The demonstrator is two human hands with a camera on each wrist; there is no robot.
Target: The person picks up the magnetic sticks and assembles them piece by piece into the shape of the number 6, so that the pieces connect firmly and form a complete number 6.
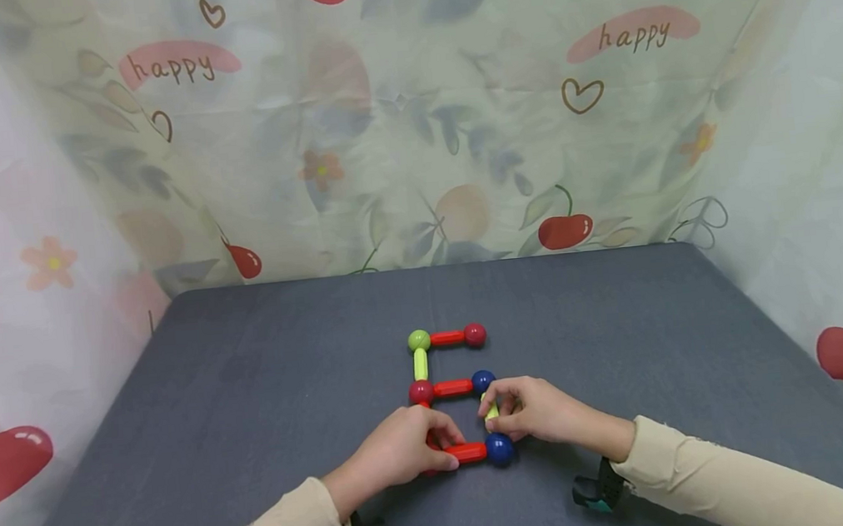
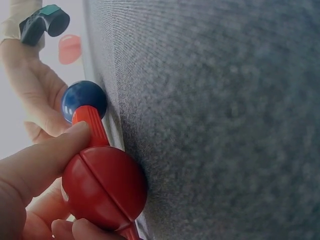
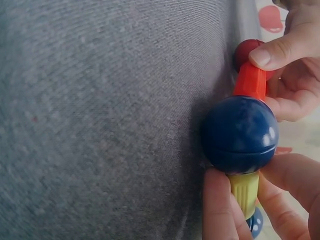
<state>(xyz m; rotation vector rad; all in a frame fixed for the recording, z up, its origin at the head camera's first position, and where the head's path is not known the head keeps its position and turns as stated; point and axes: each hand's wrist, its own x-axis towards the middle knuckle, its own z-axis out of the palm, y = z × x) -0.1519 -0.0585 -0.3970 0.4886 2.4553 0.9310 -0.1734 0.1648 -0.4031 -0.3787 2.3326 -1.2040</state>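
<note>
Toy building rods and balls lie joined on the dark table. My left hand (image 1: pixel 406 446) grips the lower red rod (image 1: pixel 470 452) near its left end, its thumb on the rod. A red ball (image 2: pixel 106 185) sits between those fingers, mostly hidden in the head view. With its fingertips, my right hand (image 1: pixel 543 409) pinches a yellow-green rod (image 3: pixel 244 194) that runs between the lower blue ball (image 1: pixel 500 449) and the upper blue ball (image 1: pixel 483 380). In the right wrist view the rod meets the lower blue ball. My fingers partly cover this rod.
Beyond my hands, the figure continues with a middle red rod (image 1: pixel 452 388), a red ball (image 1: pixel 421 392), an upright yellow-green rod (image 1: pixel 420 365), a green ball (image 1: pixel 419 341), a top red rod (image 1: pixel 446 338) and a dark red ball (image 1: pixel 475 334). A patterned curtain (image 1: pixel 395 132) surrounds the table (image 1: pixel 271 351).
</note>
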